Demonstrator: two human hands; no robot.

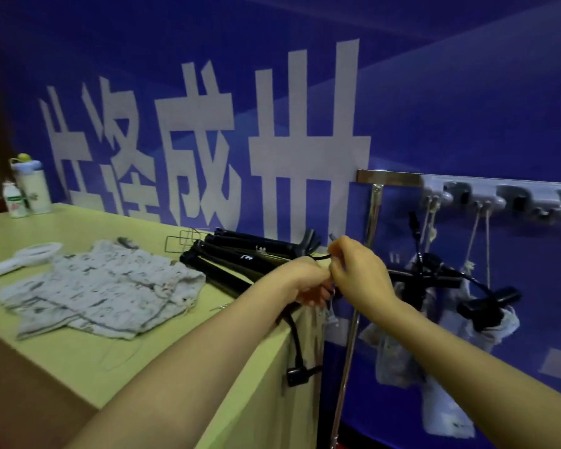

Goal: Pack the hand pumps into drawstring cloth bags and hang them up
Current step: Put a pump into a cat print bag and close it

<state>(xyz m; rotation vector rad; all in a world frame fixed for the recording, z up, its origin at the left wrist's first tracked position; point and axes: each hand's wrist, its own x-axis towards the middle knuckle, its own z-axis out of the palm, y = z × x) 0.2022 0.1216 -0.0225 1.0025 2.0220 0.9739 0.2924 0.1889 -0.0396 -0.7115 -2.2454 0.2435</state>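
Head view. Left hand [311, 283] and right hand [360, 273] meet at the worktop [88, 361] edge. Left fingers curl round a black hose [297, 338] dangling over that edge; right fingers pinch its upper end. Hand pumps [240, 257] lie stacked beside flat cloth bags [101, 286]. Two filled bags [395, 354] hang from the hook rail [499, 196].

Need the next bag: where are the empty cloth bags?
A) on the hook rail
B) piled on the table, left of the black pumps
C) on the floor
B: the cloth bags lie flat in a pile on the table, left of the black pumps.
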